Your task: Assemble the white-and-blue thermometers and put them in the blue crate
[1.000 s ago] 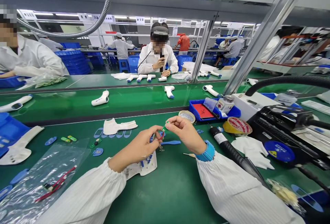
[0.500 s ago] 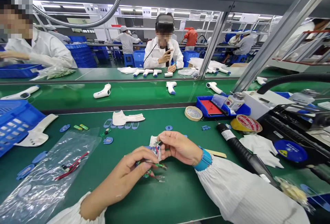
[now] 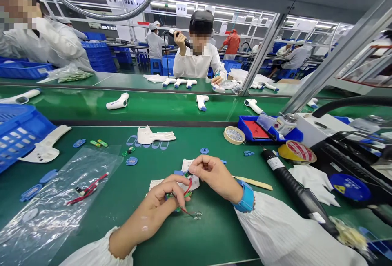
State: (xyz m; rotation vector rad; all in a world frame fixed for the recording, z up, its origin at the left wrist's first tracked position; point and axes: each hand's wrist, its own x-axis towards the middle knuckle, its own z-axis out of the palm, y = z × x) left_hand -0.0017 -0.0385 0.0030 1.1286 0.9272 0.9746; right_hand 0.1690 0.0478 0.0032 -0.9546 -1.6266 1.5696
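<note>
My left hand (image 3: pixel 162 200) is closed around a green circuit board (image 3: pixel 188 195), most of it covered by the fingers. Red wires (image 3: pixel 189 185) come off it, and a lead with shiny metal ends (image 3: pixel 197 215) hangs below. Thumb and fingertips of my right hand (image 3: pixel 216 176) pinch a small green part (image 3: pixel 186 173), largely hidden. Under and behind both hands lies a white plastic housing (image 3: pixel 187 164), with a bit of blue showing beside it. A cream-coloured stick (image 3: pixel 254 182) rests by my right wrist.
On the left are a clear plastic bag (image 3: pixel 92 176) with red wires on it, a blue basket (image 3: pixel 24 135) and a white shell (image 3: pixel 45 147). Another white shell (image 3: pixel 156 135) lies ahead. An electric screwdriver (image 3: pixel 288 184) lies right. White thermometer-like devices (image 3: pixel 202 101) sit on the green strip beyond.
The right hand has shifted slightly up and keeps its pinch. The board in my left hand has turned, and a red wire now shows between the hands. Across the bench, a person has raised a dark device.
</note>
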